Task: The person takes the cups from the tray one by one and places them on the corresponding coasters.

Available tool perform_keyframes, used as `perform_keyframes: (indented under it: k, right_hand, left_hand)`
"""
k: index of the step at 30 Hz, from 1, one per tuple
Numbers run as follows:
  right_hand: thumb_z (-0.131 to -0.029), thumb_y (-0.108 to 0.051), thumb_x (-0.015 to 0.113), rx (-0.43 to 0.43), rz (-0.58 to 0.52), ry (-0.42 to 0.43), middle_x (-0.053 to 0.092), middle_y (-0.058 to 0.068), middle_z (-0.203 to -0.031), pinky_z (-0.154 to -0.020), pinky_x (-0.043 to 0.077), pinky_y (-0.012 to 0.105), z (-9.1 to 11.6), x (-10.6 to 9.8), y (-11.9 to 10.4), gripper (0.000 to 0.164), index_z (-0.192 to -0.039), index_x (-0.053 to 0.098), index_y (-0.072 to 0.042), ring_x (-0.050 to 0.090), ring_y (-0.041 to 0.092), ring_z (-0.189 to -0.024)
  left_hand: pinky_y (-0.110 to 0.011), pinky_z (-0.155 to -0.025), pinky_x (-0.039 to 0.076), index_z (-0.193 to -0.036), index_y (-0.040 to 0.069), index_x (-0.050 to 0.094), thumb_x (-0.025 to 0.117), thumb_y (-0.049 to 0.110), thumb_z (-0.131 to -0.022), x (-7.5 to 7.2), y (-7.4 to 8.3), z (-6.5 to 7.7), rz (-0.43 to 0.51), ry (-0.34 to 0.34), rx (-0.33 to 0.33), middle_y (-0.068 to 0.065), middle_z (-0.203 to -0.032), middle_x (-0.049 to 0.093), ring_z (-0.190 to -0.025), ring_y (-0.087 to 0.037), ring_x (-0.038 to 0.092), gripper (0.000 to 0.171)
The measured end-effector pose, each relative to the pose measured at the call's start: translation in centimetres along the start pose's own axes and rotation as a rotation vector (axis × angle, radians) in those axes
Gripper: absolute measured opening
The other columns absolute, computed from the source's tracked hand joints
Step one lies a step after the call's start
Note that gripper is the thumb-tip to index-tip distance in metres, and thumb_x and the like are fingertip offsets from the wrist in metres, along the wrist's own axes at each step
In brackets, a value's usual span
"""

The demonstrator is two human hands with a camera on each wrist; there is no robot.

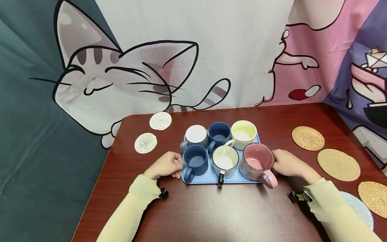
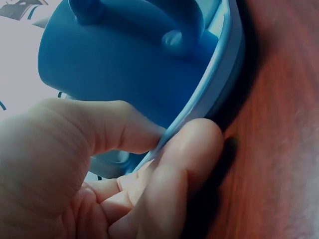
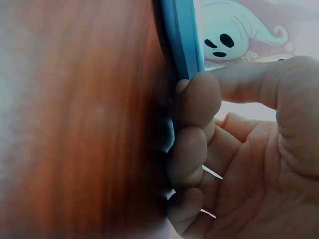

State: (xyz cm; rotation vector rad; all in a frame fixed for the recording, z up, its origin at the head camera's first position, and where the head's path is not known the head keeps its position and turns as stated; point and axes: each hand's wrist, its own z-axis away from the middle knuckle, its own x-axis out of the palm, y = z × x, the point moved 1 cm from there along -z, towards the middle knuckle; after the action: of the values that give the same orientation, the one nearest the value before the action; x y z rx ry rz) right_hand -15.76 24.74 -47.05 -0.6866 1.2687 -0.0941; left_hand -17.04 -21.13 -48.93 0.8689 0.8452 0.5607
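A light blue tray point(image 1: 208, 178) bears several mugs in two rows. In front stand a dark blue mug point(image 1: 196, 160), a cream mug with a black handle point(image 1: 225, 162) and a large pink-lined mug point(image 1: 258, 161). Behind them are a white mug point(image 1: 196, 135), another dark blue mug point(image 1: 219, 134) and a pale yellow mug point(image 1: 243, 134). My left hand point(image 1: 165, 164) pinches the tray's left rim point(image 2: 212, 74) between thumb and fingers, beside the dark blue mug. At the opposite end, my right hand point(image 1: 288, 163) grips the tray's right edge point(image 3: 182, 37), fingers curled under it.
Two white woven coasters point(image 1: 145, 143) lie on the brown table point(image 1: 229, 215) at the left. Several tan woven mats point(image 1: 338, 164) are spread along the right, with a pale blue one point(image 1: 358, 210) partly behind the right sleeve. A cartoon-printed cloth point(image 1: 242, 50) hangs behind the table.
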Motion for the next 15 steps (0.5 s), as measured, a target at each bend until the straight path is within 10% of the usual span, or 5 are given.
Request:
perform_keyframes:
  k: [15]
  right_hand:
    - [-0.086, -0.007, 0.066, -0.023, -0.037, -0.036, 0.053, -0.014, -0.059, -0.061, 0.042, 0.025, 1.5, 0.3, -0.2, 0.014, -0.082, 0.067, -0.02, 0.05, 0.001, -0.057]
  left_hand:
    - [-0.022, -0.048, 0.053, -0.078, 0.002, 0.065, 0.059, 0.005, -0.091, 0.2, 0.1, 0.4, 0.003, -0.119, -0.02, -0.009, -0.062, 0.073, -0.052, -0.014, 0.071, 0.015]
